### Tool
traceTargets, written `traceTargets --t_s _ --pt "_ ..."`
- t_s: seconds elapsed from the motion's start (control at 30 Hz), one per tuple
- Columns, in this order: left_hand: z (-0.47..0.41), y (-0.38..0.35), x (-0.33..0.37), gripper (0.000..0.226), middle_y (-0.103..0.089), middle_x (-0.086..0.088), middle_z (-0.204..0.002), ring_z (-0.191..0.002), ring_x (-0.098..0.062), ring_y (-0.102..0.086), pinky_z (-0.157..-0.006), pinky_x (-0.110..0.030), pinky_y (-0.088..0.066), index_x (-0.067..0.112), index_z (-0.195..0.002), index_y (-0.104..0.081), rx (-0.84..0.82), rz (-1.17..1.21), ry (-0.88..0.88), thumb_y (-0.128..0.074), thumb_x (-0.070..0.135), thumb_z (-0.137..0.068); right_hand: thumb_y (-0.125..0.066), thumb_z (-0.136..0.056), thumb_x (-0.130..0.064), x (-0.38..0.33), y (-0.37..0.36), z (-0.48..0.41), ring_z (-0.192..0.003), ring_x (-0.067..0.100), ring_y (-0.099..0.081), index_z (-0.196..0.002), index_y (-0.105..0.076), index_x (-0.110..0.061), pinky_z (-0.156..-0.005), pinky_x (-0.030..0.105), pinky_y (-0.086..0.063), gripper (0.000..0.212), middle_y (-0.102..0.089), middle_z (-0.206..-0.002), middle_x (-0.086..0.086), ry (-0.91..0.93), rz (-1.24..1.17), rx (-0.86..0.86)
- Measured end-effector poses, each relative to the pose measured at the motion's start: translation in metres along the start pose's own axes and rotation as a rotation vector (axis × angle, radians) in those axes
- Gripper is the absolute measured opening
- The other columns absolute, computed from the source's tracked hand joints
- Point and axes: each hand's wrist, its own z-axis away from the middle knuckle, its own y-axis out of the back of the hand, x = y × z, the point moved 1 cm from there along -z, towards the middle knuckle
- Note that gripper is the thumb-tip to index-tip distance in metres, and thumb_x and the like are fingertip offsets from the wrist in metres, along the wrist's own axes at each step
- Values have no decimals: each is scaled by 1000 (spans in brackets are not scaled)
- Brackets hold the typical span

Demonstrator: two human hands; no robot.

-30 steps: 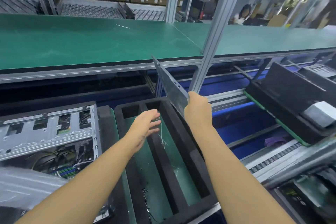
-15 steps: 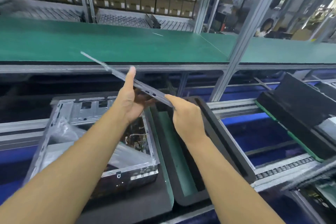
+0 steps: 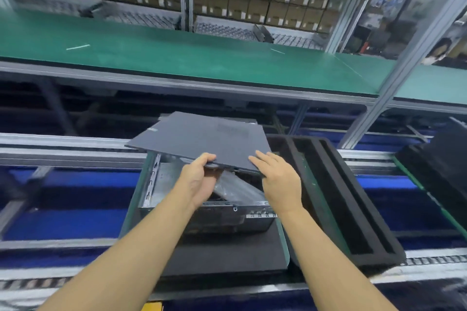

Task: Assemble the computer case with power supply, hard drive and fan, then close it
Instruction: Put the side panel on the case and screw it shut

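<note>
A dark grey side panel (image 3: 202, 140) lies nearly flat over the open metal computer case (image 3: 227, 214), tilted slightly and covering its far part. My left hand (image 3: 199, 179) grips the panel's near edge from below, thumb on top. My right hand (image 3: 275, 179) rests on the panel's near right corner with its fingers flat on top. Inside the case, below the panel, a clear plastic bag (image 3: 237, 188) shows. The case sits on a black foam pad on a green-edged tray (image 3: 227, 255).
A black foam tray (image 3: 336, 199) with long slots sits right of the case on the conveyor. Another black tray (image 3: 434, 174) is at far right. A green shelf (image 3: 177, 53) runs above, with a slanted metal post (image 3: 394, 78). Blue conveyor floor (image 3: 63, 222) lies left.
The panel has swung from standing on edge at the right to nearly flat over the case. My left hand has taken hold of it. The view has shifted left onto the case.
</note>
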Motion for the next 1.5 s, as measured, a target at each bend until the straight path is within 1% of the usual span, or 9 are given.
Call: traceTargets --t_s 0.17,0.33,0.57,0.63,0.73,0.83,0.97,1.1,1.5 --pt "11 31 -32 32 -64 -18 -128 -112 -29 -65 -77 -35 -57 -1 -129 -57 47 -47 103 -53 7 -99 -64 -83 9 17 -16 21 -142 27 -48 -146 -56 -20 -119 43 -35 70 -53 -152 2 -128 -15 -418" --pt "19 47 -47 27 -70 -25 -111 -90 -34 -74 -67 -38 -60 11 -121 -57 166 -110 347 -60 25 -98 -64 -93 -12 33 -26 30 -154 20 -25 -160 -29 -26 -125 37 -21 77 -26 -167 -6 -76 37 -701" --pt "31 59 -48 55 -72 -16 -114 -102 -31 -72 -69 -33 -60 2 -122 -63 -176 -655 735 -34 44 -104 -53 -94 -14 33 -25 37 -155 18 -19 -159 -34 -17 -127 36 -8 68 -25 -168 -1 -213 -175 -816" --pt "29 52 -37 40 -76 -10 -104 -93 -28 -74 -63 -30 -59 9 -113 -67 -272 -964 565 -42 38 -102 -53 -98 -22 26 -28 34 -154 20 -21 -157 -37 -18 -126 34 -11 61 -28 -167 0 -240 -173 -745" --pt "12 49 -1 23 -76 3 -92 -88 -21 -73 -74 -33 -58 23 -96 -72 -138 -1492 -145 -51 32 -96 -43 -104 -51 14 -38 31 -158 23 -7 -161 -28 -22 -128 41 -7 65 -11 -171 0 -299 -120 -702" --pt "-8 68 43 33 -60 -2 -135 -126 -23 -51 -102 -40 -43 26 -122 -64 215 -1991 -684 -48 39 -96 -26 -103 -64 7 -54 32 -158 30 5 -164 -12 -30 -127 45 -2 71 7 -172 0 -347 -26 -762" --pt "-21 113 57 75 -3 -18 -164 -151 -33 -3 -119 -46 -17 15 -155 -20 466 -2121 -298 -35 58 -96 -17 -103 -66 6 -66 39 -157 33 6 -164 -4 -32 -128 45 -5 71 9 -172 4 -382 61 -784" --pt "-18 122 43 83 -24 -20 -156 -141 -36 -30 -109 -47 -35 7 -156 -10 471 -1975 -201 -37 58 -96 -19 -104 -62 9 -65 42 -158 32 3 -164 -8 -30 -127 41 -6 68 5 -172 4 -367 76 -767" --pt "10 128 9 89 0 -18 -165 -152 -33 1 -122 -45 -12 1 -156 -5 383 -2322 -310 -21 65 -96 -16 -107 -54 -1 -57 61 -158 28 3 -165 -5 -19 -129 41 -2 68 3 -172 9 -311 123 -731"
